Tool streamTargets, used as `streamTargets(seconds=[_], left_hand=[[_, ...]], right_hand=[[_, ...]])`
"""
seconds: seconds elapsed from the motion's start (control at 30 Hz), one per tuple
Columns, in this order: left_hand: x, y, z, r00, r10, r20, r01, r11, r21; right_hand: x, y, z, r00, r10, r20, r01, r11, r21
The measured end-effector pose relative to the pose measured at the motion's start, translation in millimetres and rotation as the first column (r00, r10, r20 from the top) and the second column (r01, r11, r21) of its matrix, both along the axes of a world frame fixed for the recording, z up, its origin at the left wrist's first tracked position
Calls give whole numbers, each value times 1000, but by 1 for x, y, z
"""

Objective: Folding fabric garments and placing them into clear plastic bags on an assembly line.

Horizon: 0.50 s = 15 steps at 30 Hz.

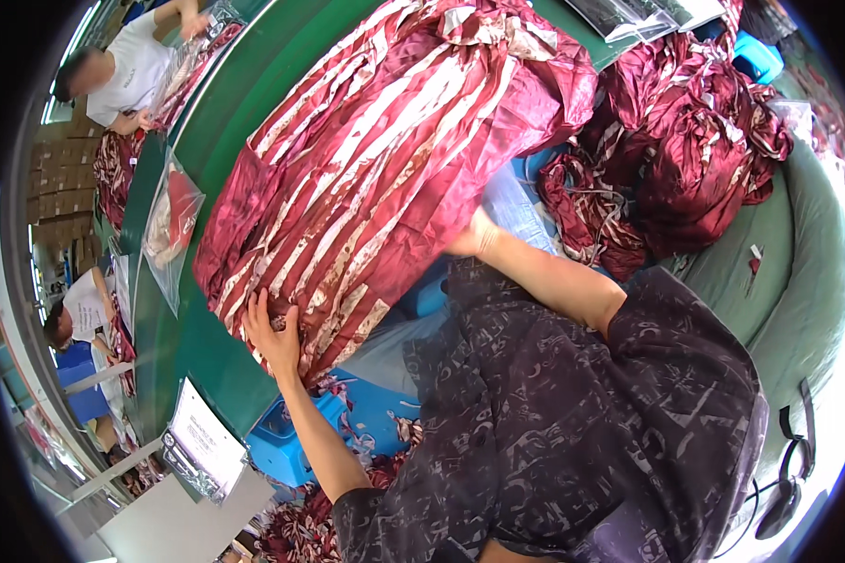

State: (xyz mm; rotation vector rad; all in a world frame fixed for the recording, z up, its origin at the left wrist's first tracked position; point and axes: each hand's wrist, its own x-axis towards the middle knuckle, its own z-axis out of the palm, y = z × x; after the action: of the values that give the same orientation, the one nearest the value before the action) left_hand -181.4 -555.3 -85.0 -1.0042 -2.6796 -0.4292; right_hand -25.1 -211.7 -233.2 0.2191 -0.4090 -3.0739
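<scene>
A large maroon-and-white striped satiny garment (376,178) lies spread over the green table (218,141), bunched at its far end. On its near left corner rests my left hand (274,340), fingers spread on the cloth. My right hand (471,235) is at the garment's near right edge. The cloth hides its fingers, so I cannot tell whether they grip it. Several creases run lengthwise between the two hands.
To the right, a heap of similar striped fabric (695,141) sits beside a green padded surface (760,272). Blue plastic bins (286,450) stand below the table edge. A clear bag (171,235) lies on the table's left. Two people work across the table, one holding a bagged garment (192,80).
</scene>
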Motion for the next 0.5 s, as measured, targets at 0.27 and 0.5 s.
streamTargets(seconds=[0.27, 0.5], left_hand=[[-9, -17, -7, 998, 46, 32, -44, 996, -72], [-7, -18, -11, 996, 67, -67, -72, 994, -85]], right_hand=[[140, 123, 43, 804, -590, -79, 590, 772, 236], [225, 254, 136, 218, -974, 59, 528, 169, 833]])
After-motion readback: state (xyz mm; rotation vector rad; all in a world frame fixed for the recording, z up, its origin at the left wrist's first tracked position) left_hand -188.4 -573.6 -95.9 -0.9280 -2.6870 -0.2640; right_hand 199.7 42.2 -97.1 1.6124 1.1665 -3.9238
